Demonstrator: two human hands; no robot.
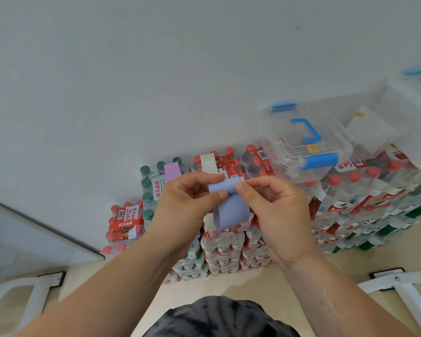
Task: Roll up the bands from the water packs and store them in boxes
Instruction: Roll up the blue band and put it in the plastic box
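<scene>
A blue-grey band [231, 210] hangs folded between my hands in front of the stacked water packs [229, 244]. My left hand [187, 205] pinches its upper end between thumb and fingers. My right hand [272, 210] pinches the same top fold from the right. A pink band [171, 170] lies on a green-capped pack and a cream band [209, 164] on a red-capped pack behind. A clear box with a blue handle [304, 139], lid closed, sits on the packs at the right.
More clear boxes [404, 110] stand further right on the packs. A pale wall rises behind the stack. White metal frame legs [396, 280] stand on the floor at both lower corners.
</scene>
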